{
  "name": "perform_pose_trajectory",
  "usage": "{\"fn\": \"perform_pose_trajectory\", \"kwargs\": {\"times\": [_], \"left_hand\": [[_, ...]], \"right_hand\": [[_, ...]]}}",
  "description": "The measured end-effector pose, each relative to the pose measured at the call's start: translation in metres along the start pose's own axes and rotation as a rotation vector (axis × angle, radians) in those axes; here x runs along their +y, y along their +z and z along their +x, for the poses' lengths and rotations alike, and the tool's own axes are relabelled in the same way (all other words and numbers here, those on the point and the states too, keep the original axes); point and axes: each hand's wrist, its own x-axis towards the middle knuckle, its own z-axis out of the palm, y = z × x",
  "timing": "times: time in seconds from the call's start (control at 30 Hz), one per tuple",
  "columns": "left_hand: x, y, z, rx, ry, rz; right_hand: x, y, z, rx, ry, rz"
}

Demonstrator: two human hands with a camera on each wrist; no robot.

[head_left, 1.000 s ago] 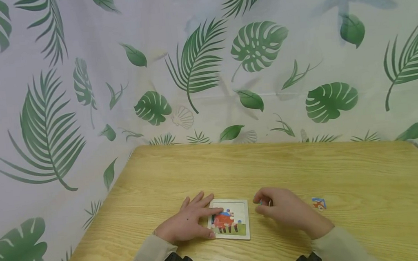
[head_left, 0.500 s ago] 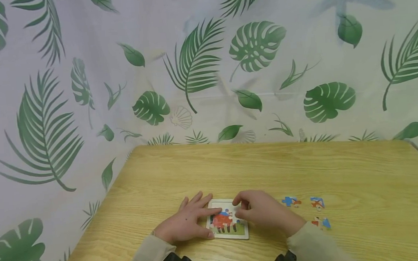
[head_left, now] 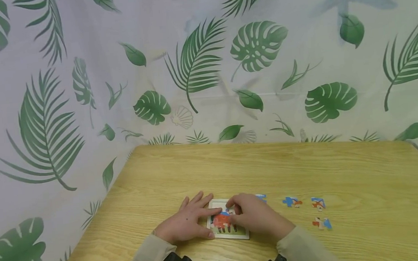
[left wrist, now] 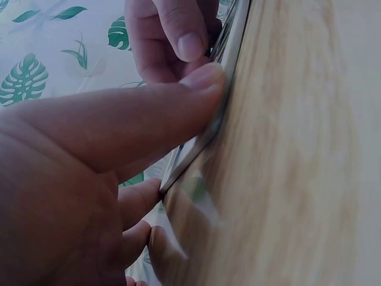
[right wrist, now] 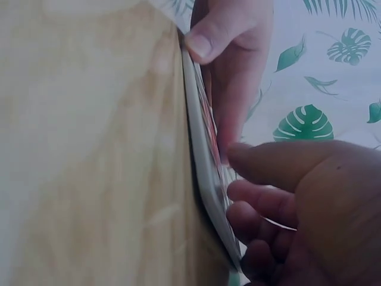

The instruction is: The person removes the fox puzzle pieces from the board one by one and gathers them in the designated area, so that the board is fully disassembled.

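A white-rimmed puzzle tray (head_left: 229, 238) lies on the table, showing a red and blue figure on green. My left hand (head_left: 186, 220) is spread over its left side, thumb at the near edge and index finger across the picture. Over the right half hovers my right hand (head_left: 256, 215), its thumb and index finger bent toward the puzzle; whether they pinch a piece cannot be made out. In the right wrist view the fingertips (right wrist: 241, 211) are at the tray (right wrist: 205, 173). The left wrist view shows the left thumb (left wrist: 196, 89) along the rim.
On the wooden table (head_left: 212, 167), a blue piece (head_left: 261, 197) lies partly behind the right hand. Farther right are a blue and orange piece (head_left: 292, 201), a fox-coloured piece (head_left: 318, 204) and another piece (head_left: 322, 223). A leaf-patterned cloth (head_left: 281, 116) hangs behind.
My right hand has moved left from the table beside the tray to above the puzzle, uncovering loose pieces on the right. The left hand has stayed in place.
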Motion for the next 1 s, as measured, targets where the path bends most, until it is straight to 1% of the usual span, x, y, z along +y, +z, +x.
{"fn": "perform_pose_trajectory", "kwargs": {"times": [0.23, 0.47, 0.6, 0.77, 0.9, 1.0], "left_hand": [[-0.0011, 0.0020, 0.0002, 0.003, 0.006, -0.001], [0.0000, 0.0018, -0.0002, -0.003, 0.001, -0.001], [0.0008, 0.0013, 0.0004, -0.005, -0.002, 0.000], [0.0009, 0.0013, 0.0007, -0.004, -0.002, 0.002], [-0.0001, 0.0015, 0.0003, -0.003, -0.006, 0.009], [-0.0002, 0.0017, 0.0004, -0.004, -0.004, 0.004]], "right_hand": [[0.0002, 0.0054, -0.0011, 0.026, -0.007, -0.054], [0.0004, 0.0087, -0.0010, 0.047, -0.038, -0.124], [0.0003, 0.0088, -0.0010, 0.055, -0.019, -0.123], [-0.0008, 0.0082, -0.0004, 0.037, 0.005, -0.114], [-0.0019, 0.0079, 0.0009, 0.026, 0.006, -0.090], [-0.0020, 0.0075, 0.0005, 0.025, 0.029, -0.071]]}}
